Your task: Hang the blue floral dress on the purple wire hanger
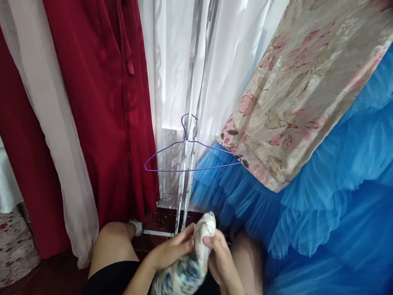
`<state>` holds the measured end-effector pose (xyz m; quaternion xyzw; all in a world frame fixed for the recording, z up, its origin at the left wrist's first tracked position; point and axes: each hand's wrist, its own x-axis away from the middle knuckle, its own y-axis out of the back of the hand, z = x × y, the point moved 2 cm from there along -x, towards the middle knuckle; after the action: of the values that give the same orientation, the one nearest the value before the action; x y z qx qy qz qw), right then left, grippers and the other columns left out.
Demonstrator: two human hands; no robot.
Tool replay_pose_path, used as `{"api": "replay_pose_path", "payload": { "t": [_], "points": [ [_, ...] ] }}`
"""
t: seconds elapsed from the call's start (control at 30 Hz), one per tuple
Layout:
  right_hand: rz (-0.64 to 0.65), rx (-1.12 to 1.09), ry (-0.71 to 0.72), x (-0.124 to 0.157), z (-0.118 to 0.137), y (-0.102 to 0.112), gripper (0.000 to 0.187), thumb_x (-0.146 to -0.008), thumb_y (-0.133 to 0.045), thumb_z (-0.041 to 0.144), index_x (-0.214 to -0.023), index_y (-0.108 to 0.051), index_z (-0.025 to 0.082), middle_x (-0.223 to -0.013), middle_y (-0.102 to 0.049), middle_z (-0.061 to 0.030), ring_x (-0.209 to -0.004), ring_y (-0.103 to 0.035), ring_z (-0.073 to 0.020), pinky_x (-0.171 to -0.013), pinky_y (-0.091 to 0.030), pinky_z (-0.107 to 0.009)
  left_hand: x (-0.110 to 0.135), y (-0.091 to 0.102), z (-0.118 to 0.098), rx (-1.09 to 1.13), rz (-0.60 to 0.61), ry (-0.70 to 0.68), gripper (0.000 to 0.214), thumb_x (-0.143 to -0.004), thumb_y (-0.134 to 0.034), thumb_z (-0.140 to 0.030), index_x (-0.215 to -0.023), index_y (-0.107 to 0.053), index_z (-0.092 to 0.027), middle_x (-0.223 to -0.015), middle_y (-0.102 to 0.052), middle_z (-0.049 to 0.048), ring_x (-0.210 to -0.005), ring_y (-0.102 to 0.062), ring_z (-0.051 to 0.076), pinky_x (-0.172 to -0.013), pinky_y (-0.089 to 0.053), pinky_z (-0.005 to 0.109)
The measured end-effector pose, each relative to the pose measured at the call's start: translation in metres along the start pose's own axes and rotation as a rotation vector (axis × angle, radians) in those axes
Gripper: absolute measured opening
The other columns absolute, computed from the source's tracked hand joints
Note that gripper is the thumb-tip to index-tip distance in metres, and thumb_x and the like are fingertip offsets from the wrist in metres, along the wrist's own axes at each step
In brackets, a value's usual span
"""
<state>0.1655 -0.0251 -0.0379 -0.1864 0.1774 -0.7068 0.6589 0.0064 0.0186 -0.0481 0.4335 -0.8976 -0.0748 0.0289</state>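
Note:
Low in the head view, my left hand (pixel 173 248) and my right hand (pixel 218 256) both close on a bunched cloth with a blue and yellow floral print (pixel 192 268). The cloth rises between my fingers and hangs down over my lap. My bare knees show on either side of it. Above my hands an empty purple wire hanger (pixel 192 157) hangs on a thin metal rack pole (pixel 190 135).
A dark red garment (pixel 107 102) and a sheer white one (pixel 55 123) hang at the left. A white curtain (pixel 172 73) is behind the pole. Blue tulle skirts (pixel 322 213) fill the right, with a pink floral fabric (pixel 301 90) draped above them.

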Motion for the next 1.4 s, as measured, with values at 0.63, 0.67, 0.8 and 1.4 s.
{"api": "replay_pose_path", "payload": {
  "t": [0.63, 0.67, 0.8, 1.4],
  "points": [
    [0.078, 0.682, 0.479, -0.161, 0.207, 0.095, 0.019, -0.059, -0.074, 0.032, -0.075, -0.077, 0.022, -0.082, -0.076, -0.0063, -0.080, -0.068, -0.0272, -0.074, -0.051, -0.035, 0.023, 0.042, -0.082, -0.654, -0.050, -0.431, 0.026, -0.091, -0.066, -0.033, -0.073, -0.053, -0.019, -0.076, -0.056, 0.0015, -0.089, -0.055, 0.020, -0.092, -0.042, 0.032],
    [0.072, 0.648, 0.527, -0.175, 0.220, 0.091, 0.016, -0.058, -0.073, 0.032, -0.071, -0.075, 0.023, -0.086, -0.077, -0.0062, -0.087, -0.069, -0.0283, -0.079, -0.052, -0.035, 0.018, 0.036, -0.093, -0.635, -0.050, -0.464, 0.022, -0.092, -0.065, -0.033, -0.078, -0.055, -0.019, -0.080, -0.058, 0.0024, -0.091, -0.055, 0.020, -0.093, -0.042, 0.033],
    [0.188, 0.499, 0.367, -0.210, 0.242, 0.055, 0.017, -0.060, -0.069, 0.037, -0.072, -0.070, 0.024, -0.088, -0.078, -0.0054, -0.085, -0.070, -0.0297, -0.076, -0.055, -0.039, 0.001, 0.030, -0.119, -0.579, -0.055, -0.505, 0.018, -0.095, -0.061, -0.034, -0.086, -0.058, -0.019, -0.088, -0.061, 0.0046, -0.093, -0.055, 0.020, -0.087, -0.044, 0.032],
    [0.456, 0.461, -0.089, -0.186, 0.197, 0.024, 0.036, -0.065, -0.084, 0.027, -0.098, -0.077, 0.014, -0.081, -0.080, -0.0087, -0.068, -0.075, -0.0236, -0.066, -0.056, -0.030, -0.006, 0.205, -0.056, -0.822, -0.446, -0.218, 0.026, -0.095, -0.052, -0.042, -0.098, -0.068, -0.023, -0.104, -0.071, 0.0061, -0.100, -0.063, 0.026, -0.096, -0.046, 0.038]
  ]
}}
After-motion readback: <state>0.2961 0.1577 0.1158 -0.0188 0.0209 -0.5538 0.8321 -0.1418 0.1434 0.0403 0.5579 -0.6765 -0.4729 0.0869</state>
